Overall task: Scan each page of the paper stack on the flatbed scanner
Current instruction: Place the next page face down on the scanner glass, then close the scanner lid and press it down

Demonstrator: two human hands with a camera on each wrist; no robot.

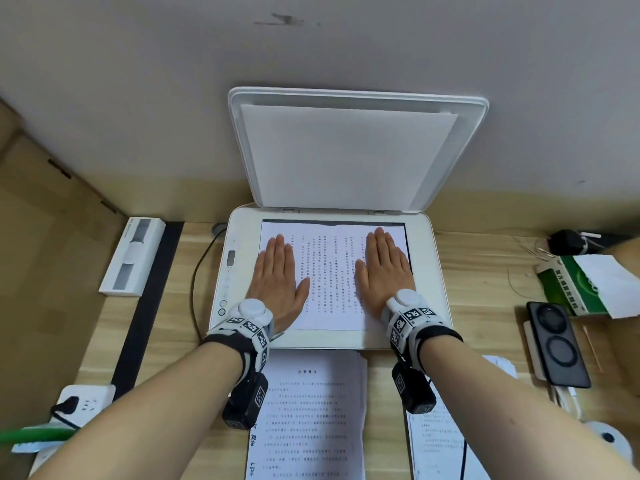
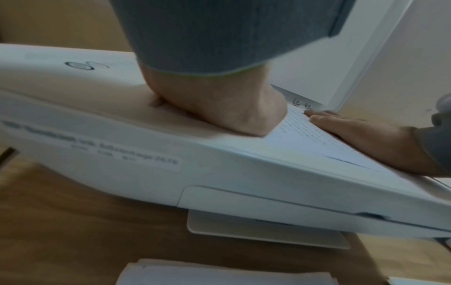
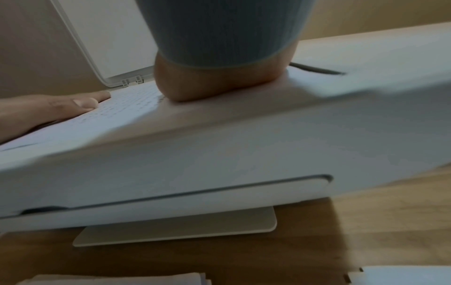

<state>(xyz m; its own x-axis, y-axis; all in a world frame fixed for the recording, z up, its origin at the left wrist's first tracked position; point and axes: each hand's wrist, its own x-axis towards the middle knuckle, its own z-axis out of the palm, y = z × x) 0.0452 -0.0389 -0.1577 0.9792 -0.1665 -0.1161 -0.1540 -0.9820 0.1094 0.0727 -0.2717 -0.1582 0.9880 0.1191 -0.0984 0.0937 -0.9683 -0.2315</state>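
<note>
Both forearms reach toward 12 o'clock, left hand [image 1: 278, 278] and right hand [image 1: 384, 271] pressing flat, fingers straight, on the printed page [image 1: 329, 271] lying on the flatbed scanner [image 1: 427, 271], whose raised lid [image 1: 346, 98] could drop onto them, or the page skew if either palm slides.

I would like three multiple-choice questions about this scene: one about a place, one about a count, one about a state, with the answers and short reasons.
1. Where does the printed page lie?
A. on the scanner glass
B. on the floor
C. inside the lid

2. How many hands press on that page?
A. none
B. one
C. two

3. In what state is the scanner lid?
A. closed
B. raised open
C. detached, lying on the desk

Answers:
1. A, the page lies flat on the bed of the scanner.
2. C, the left hand and the right hand both lie flat on it.
3. B, the lid stands up behind the glass.
</note>
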